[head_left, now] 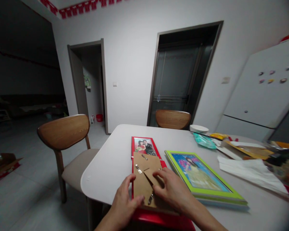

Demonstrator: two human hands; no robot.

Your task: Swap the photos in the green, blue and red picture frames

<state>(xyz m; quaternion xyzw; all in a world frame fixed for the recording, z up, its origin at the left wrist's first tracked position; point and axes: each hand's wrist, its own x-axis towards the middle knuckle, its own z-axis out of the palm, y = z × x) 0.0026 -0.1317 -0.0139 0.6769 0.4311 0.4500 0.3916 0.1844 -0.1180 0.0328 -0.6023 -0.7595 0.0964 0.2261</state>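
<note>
A brown backing board (141, 189) of a picture frame lies face down near the table's front edge, with metal clips and hangers on it. Red frame parts (156, 215) show beneath and in front of it. My right hand (173, 189) pinches the board's stand flap (150, 176), which is tilted up slightly. My left hand (125, 200) rests at the board's left side, thumb and fingers apart, the thumb over its edge. Just beyond the board is a red-framed photo (144, 146) of two people, partly covered by it. A green picture frame (202, 176) lies to the right, on top of another frame.
The white table (106, 160) has rounded corners. On its right side are a white bowl (198, 129), a teal plastic packet (204, 140), white paper (250, 171) and assorted clutter. Wooden chairs stand at the left (65, 131) and far side (173, 118).
</note>
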